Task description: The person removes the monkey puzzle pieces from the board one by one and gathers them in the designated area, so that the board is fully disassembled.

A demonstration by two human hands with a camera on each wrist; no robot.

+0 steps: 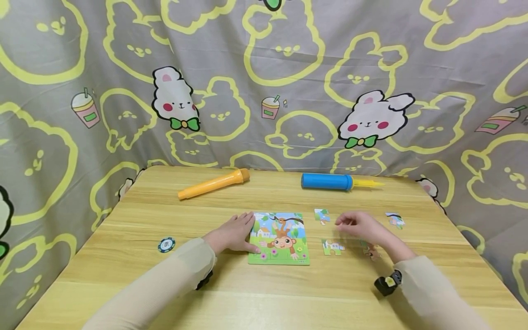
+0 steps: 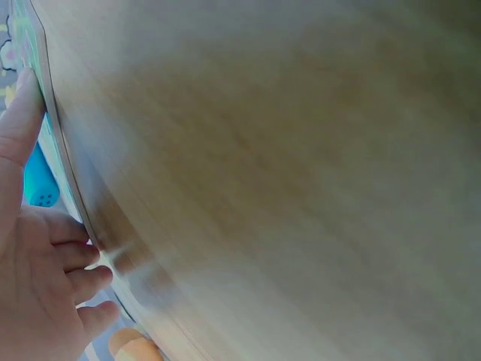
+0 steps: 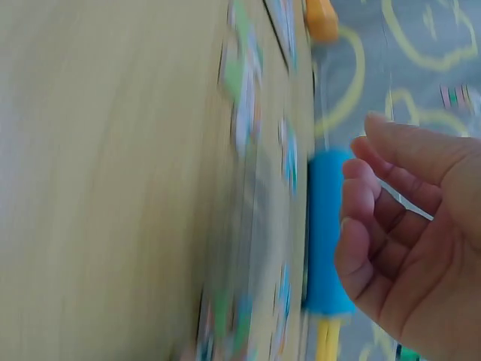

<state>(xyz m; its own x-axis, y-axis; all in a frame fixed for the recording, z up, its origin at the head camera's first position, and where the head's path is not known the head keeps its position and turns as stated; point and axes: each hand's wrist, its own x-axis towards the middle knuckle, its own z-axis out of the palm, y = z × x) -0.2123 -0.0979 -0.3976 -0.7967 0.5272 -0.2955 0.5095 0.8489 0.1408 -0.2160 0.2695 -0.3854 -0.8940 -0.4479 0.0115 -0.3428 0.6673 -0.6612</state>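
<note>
A square jigsaw puzzle (image 1: pixel 280 243) with a hanging monkey picture lies at the middle of the table. My left hand (image 1: pixel 235 233) rests against its left side, the thumb lying on the lower left part and the fingers at the upper left edge. Over the table to the right of the puzzle is my right hand (image 1: pixel 360 226), fingers loosely bent and holding nothing, as the right wrist view also shows. Around it lie loose puzzle pieces: one (image 1: pixel 321 216) to its left, another (image 1: pixel 332 247) lower left, one (image 1: pixel 372 251) partly under the wrist and one (image 1: pixel 395 220) to the right.
At the back of the table lie an orange tube (image 1: pixel 213 184) on the left and a blue hand pump (image 1: pixel 327 181) with a yellow nozzle on the right. A round poker chip (image 1: pixel 167 244) sits left of the left hand. A patterned curtain (image 1: pixel 255 91) hangs behind the table.
</note>
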